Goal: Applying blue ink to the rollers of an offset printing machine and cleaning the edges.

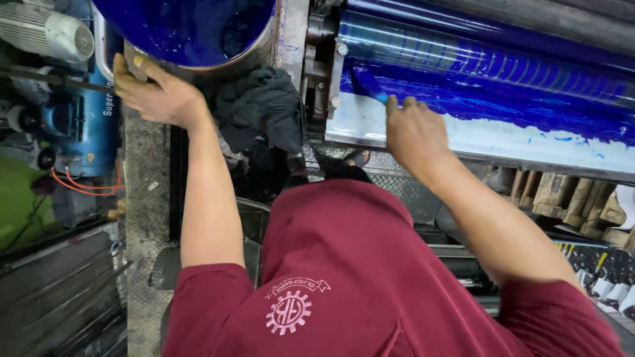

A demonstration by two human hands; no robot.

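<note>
Print shop | right hand (pixel 413 132) on blue spatula (pixel 367 88), angled up-left | left hand (pixel 155 92) grips ink can (pixel 192 33)

Overhead light is bright and even, with streaky glare on the wet blue ink roller (pixel 483 56); floor at left is dim, edges bend slightly, focus mostly sharp.

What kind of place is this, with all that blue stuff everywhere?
Most likely a printing workshop. A long glossy roller coated in blue ink runs across a press, a round metal tub of blue ink sits beside it, and a dark crumpled rag lies between them. The right hand works at the ink tray.
</note>
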